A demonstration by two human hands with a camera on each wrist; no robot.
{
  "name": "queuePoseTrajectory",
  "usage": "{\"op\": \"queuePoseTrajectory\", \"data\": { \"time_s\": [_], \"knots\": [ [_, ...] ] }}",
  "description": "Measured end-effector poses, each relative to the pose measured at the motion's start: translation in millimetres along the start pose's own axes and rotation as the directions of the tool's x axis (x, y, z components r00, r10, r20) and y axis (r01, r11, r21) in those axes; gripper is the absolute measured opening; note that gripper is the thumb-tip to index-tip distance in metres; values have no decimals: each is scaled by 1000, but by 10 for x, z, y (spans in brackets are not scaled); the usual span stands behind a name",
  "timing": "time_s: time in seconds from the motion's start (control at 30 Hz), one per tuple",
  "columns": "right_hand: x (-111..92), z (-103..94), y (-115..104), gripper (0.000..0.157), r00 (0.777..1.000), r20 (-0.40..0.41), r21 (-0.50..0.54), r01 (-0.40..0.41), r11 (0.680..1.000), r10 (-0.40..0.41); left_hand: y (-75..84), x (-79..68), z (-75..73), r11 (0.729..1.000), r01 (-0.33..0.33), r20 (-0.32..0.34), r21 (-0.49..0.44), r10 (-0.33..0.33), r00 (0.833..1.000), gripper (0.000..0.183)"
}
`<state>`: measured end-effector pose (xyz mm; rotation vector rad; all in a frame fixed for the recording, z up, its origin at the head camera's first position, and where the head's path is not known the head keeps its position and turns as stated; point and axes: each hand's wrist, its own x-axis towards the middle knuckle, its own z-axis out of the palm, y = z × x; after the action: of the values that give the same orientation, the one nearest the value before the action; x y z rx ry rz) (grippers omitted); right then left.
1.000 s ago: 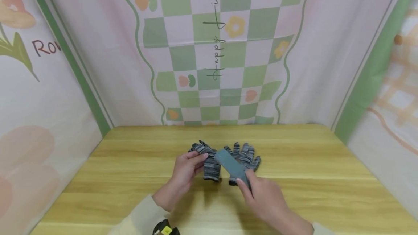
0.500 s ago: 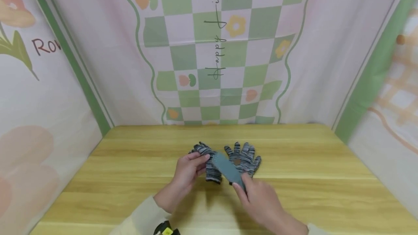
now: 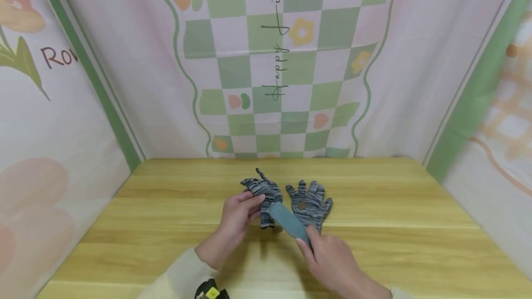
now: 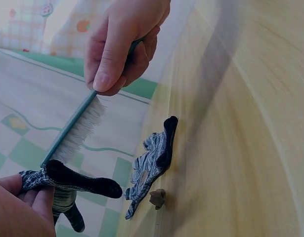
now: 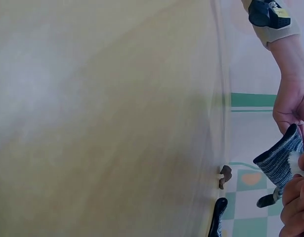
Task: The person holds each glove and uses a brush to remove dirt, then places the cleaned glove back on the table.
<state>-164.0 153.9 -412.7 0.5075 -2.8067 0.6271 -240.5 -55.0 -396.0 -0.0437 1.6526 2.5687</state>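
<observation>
A grey-and-black striped knit glove [image 3: 270, 189] is held above the table by my left hand [image 3: 236, 218], pinched at its side between thumb and fingers. My right hand [image 3: 332, 257] grips a teal brush [image 3: 287, 221], its head angled across the glove's cuff end. In the left wrist view the brush's white bristles [image 4: 82, 129] face down, with the tip at the glove's dark cuff edge [image 4: 82, 182]. A matching second glove [image 3: 312, 200] lies spread on the table to the right, bearing a brown spot [image 3: 302, 205].
On the wooden table [image 3: 166, 225], a small brown lump [image 4: 157, 198] is near the lying glove. A green-and-white checked curtain [image 3: 266, 77] hangs behind the table, and printed cloth panels [image 3: 66, 128] close in the sides.
The brush has moved down and left along the held glove, uncovering more of the lying glove and its brown spot. The held glove's fingers have tipped upward.
</observation>
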Motion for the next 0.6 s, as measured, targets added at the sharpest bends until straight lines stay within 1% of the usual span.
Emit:
{"op": "queuePoseTrajectory", "data": {
  "time_s": [0.1,0.27,0.33,0.37,0.4,0.47,0.5,0.53,0.57,0.6],
  "knots": [
    [2,10,5,18,1000,-2,-1,3,1000,-3,14,0,1,1000,2,-1,0,-2,1000,27],
    [5,40,26,19,1000,6,-28,1,1000,-1,25,-7,-3,1000,-6,-1,1,6,1000,5],
    [5,54,43,20,1000,9,-50,4,999,-3,27,-7,-3,1000,-3,-1,-1,3,1000,8],
    [2,59,54,20,1000,15,-62,7,998,-6,32,-6,-1,1000,-3,2,-5,3,1000,12],
    [1,68,72,20,1000,25,-74,9,997,-7,40,-10,0,1000,-4,4,-10,4,1000,9],
    [-6,82,109,20,999,50,-90,6,996,-2,58,-5,6,1000,-6,3,-22,6,1000,12],
    [-11,82,124,20,998,65,-91,-2,996,8,68,-2,8,1000,-7,5,-27,7,1000,11],
    [-8,76,136,20,997,76,-90,-9,996,16,84,-7,4,999,-13,6,-29,13,1000,5],
    [0,66,149,20,996,88,-95,-21,995,29,95,-10,-4,999,-15,9,-35,16,1000,4],
    [13,51,158,20,995,94,-96,-33,995,42,105,-14,-11,999,-16,8,-34,16,1000,6]
  ]
}}
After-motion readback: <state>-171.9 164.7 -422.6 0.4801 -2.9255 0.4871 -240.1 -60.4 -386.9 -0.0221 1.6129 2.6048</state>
